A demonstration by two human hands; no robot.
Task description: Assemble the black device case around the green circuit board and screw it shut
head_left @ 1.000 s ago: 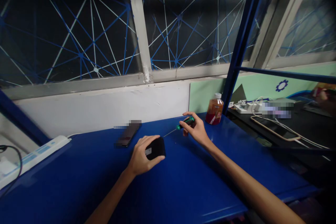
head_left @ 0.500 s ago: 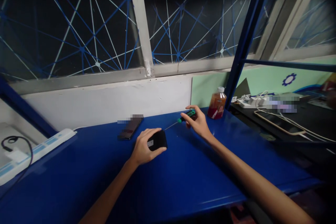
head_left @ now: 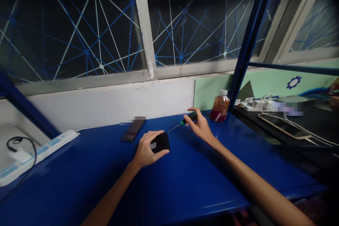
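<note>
A small black box-shaped case (head_left: 162, 142) with a pale label is on the blue table (head_left: 185, 180), and my left hand (head_left: 147, 150) is wrapped around it, thumb on the near side and fingers over the far side. My right hand (head_left: 200, 125) grips the green and black handle of a screwdriver (head_left: 190, 117). Its thin metal shaft slants down to the left, and the tip meets the far right corner of the case. Whether the tip sits in a screw there is too small to tell.
Behind my left hand lies a dark phone (head_left: 134, 129). A bottle of reddish drink (head_left: 220, 106) stands at the back right beside a blue metal post (head_left: 239, 67). On the left is a white power strip (head_left: 47, 152). Another phone (head_left: 284, 126) with cables rests on the black table at right.
The whole view has shifted slightly. My right hand's fingers have turned a little around the screwdriver handle, while my left hand keeps its hold on the black case.
</note>
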